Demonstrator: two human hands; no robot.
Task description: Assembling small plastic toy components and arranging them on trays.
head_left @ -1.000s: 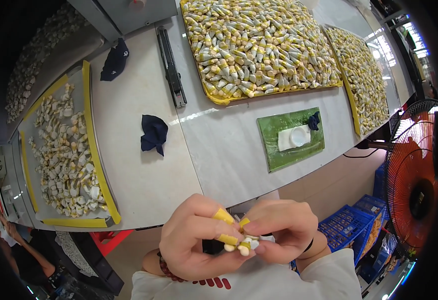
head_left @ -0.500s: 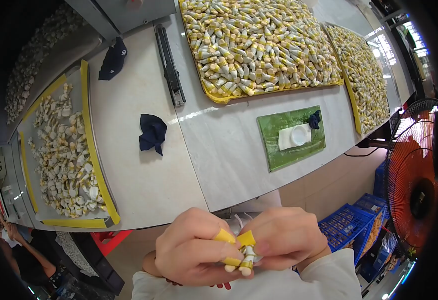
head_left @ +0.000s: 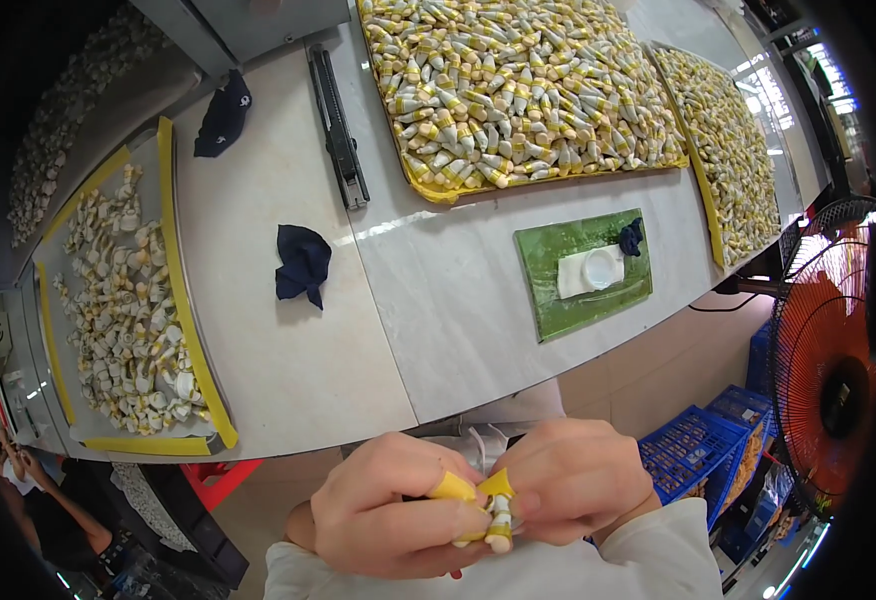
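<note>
Pale marbled worktop (head_left: 438, 335) here; big yellow-edged tray (head_left: 440, 197) heaped with white-and-yellow pieces at the far side, green rectangular board (head_left: 548, 318) nearer on the right, crumpled dark blue cloth (head_left: 303, 262) over to the left; the action's off the near edge, above a white shirt (head_left: 608, 570). Left hand (head_left: 388, 510) and right hand (head_left: 578, 485) are basically knuckle to knuckle, with a slim white-and-yellow piece with a pale rounded end (head_left: 500, 530) between the fingertips; its long axis runs near to far, pale end toward the body, so it's roughly crosswise to the two hands; neither is clearly nearer, the right thumb touches its right side and the left fingertips are tight on its left. Both grips look pinched together, hardly any gap; a second pale-ended piece (head_left: 470, 540) is half hidden under the left fingers; can't tell which grip carries more.
</note>
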